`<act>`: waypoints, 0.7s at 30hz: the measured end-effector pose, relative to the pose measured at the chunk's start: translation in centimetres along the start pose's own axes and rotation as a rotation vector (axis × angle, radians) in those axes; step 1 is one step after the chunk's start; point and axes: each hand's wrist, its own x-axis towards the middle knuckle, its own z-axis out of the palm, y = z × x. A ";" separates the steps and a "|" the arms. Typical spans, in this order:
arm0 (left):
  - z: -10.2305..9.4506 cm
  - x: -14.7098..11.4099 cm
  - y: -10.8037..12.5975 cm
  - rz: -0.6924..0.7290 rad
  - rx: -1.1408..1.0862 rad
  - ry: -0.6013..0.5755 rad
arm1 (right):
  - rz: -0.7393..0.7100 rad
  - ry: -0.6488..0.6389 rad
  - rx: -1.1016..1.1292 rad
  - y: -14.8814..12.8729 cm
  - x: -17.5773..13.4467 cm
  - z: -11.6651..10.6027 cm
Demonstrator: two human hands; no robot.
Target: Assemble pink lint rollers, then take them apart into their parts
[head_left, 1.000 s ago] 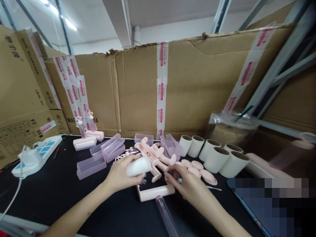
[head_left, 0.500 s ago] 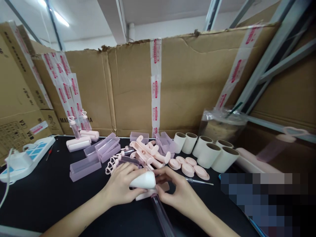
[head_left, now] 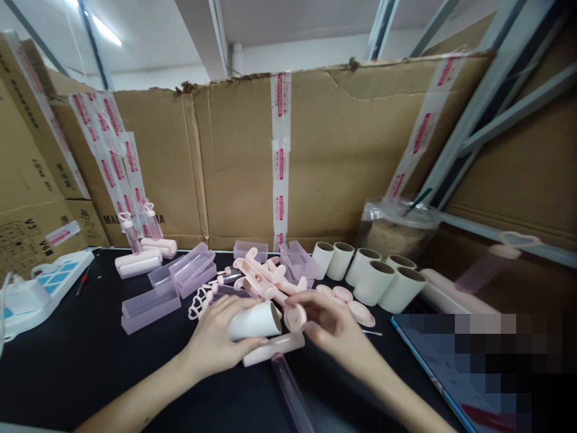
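My left hand (head_left: 216, 340) grips a white paper roll (head_left: 253, 321), lying on its side with its open end to the right. My right hand (head_left: 332, 328) holds a small round pink cap (head_left: 295, 317) right at that open end. Under the roll lies a pink bar-shaped piece (head_left: 273, 349) on the black table (head_left: 90, 373). A clear pink tube (head_left: 291, 391) lies in front of both hands. Just behind them is a heap of pink handles (head_left: 265, 279), with more pink caps (head_left: 356, 307) beside my right hand.
Several white rolls (head_left: 374, 276) stand at the right. Clear lilac cases (head_left: 180, 282) lie at the left, two finished rollers (head_left: 139, 252) behind them, and a white power strip (head_left: 36, 288) at the far left. Cardboard boxes (head_left: 315, 156) wall the back. A blue-edged board (head_left: 433, 367) lies at the right.
My right hand has lifted a pink cap and brought it to the roll's open end. The roll in my left hand has turned slightly and the view has shifted left.
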 end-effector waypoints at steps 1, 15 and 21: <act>-0.2 0.1 0.1 -0.054 -0.038 0.017 | 0.005 0.051 0.000 -0.1 0.3 -1.0; -0.5 0.6 -0.8 -0.223 -0.298 0.088 | 0.211 0.092 -0.876 6.8 2.4 -5.1; -0.2 0.9 -1.6 -0.136 -0.426 0.269 | 0.023 0.206 -0.776 5.7 2.5 -5.0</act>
